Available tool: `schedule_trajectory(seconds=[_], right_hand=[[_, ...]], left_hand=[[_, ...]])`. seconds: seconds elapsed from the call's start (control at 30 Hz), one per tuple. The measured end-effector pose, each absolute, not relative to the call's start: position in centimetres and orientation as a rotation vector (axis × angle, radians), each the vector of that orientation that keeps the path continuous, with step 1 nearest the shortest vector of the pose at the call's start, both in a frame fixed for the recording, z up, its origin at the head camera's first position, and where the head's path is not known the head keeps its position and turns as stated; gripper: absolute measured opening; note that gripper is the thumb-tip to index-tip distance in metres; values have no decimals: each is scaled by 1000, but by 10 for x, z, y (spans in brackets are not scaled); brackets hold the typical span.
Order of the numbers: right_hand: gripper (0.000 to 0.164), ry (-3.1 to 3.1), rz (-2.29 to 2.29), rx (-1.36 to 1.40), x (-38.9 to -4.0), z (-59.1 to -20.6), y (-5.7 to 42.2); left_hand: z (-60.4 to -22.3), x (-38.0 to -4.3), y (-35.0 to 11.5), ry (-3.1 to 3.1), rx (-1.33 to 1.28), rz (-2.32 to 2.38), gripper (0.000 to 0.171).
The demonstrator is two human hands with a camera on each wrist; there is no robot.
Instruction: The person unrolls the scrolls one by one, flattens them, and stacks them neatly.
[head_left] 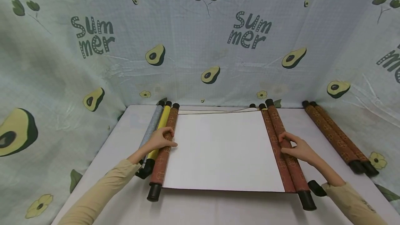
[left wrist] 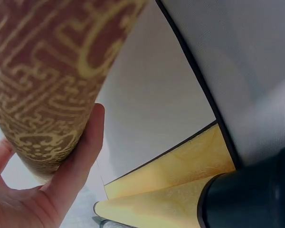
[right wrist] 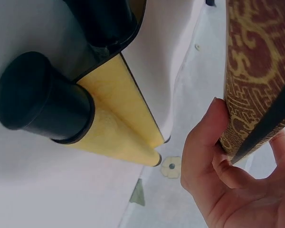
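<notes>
A hanging scroll with blank white paper [head_left: 222,148] lies spread between two reddish-brown patterned rolls. My left hand [head_left: 159,140] grips the left roll [head_left: 161,167], its thumb toward the paper. In the left wrist view the thumb [left wrist: 88,147] presses along the gold-patterned roll [left wrist: 52,95]. On the other side my right hand [head_left: 298,147] grips the right roll [head_left: 293,171] from its outer side. The right wrist view shows that roll [right wrist: 256,61] between bent fingers and thumb. A reddish-brown band [head_left: 276,145] borders the paper beside it. Black knobs [head_left: 154,193] cap the rolls.
Left of the held scroll lie a yellow roll [head_left: 164,117] and a grey-blue roll [head_left: 153,124]. A black knob [head_left: 317,188] sticks out under the right forearm. Two brown rolled scrolls [head_left: 335,134] lie at the table's right side. Printed cloth [head_left: 187,27] hangs behind the white table.
</notes>
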State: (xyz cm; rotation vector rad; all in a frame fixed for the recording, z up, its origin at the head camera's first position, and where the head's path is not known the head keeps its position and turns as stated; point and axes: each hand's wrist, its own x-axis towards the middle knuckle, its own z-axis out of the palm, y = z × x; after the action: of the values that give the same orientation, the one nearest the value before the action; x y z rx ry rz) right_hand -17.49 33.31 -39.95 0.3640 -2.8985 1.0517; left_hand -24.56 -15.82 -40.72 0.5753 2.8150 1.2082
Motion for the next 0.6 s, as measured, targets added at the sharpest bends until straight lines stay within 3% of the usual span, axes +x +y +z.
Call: schedule_trajectory(seconds=[0.3,0.6], right_hand=[[23,-2902,1067,377,-172,-403,339],[24,-2900,1079,365,-169,-404,348]], left_hand=[[-405,-247,-162,2764,671,1206,29],[-405,-250,-168,2737,672,1231,17]])
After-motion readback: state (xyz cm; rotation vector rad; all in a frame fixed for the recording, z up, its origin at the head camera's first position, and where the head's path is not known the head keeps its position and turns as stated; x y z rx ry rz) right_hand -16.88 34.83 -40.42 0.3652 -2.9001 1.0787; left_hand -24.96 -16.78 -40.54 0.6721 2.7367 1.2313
